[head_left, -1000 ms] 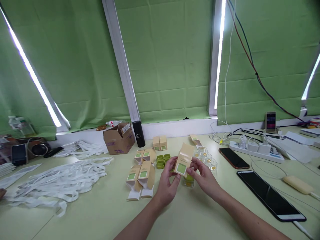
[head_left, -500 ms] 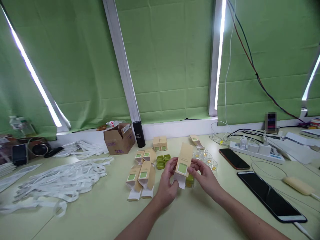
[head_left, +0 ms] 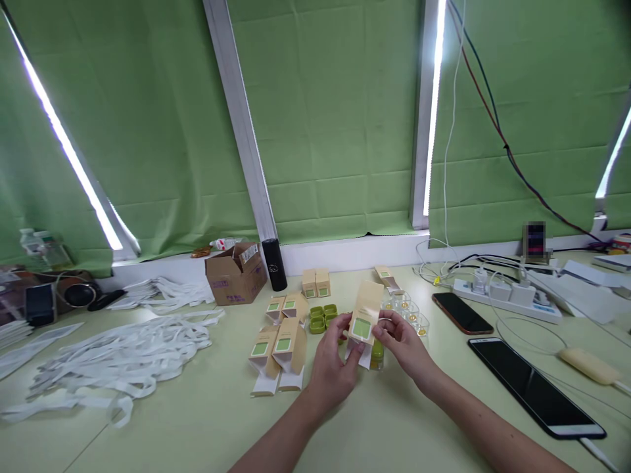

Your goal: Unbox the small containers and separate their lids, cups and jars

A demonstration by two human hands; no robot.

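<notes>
Our left hand [head_left: 337, 365] and right hand [head_left: 401, 341] pinch a small paper box [head_left: 365, 315] between thumbs and fingers, holding it tilted above the table [head_left: 384, 427]. We have more paper boxes [head_left: 282, 345] to its left and green containers [head_left: 323, 318] just behind our left hand.

I count eight small tan cardboard boxes [head_left: 288, 343], at least four square green containers [head_left: 317, 324], two flat-lying black-screened phones [head_left: 532, 384], one brown cardboard carton [head_left: 234, 279], one black cylinder [head_left: 274, 265]. Clear plastic containers [head_left: 411, 314]: several, can't tell exactly.
</notes>
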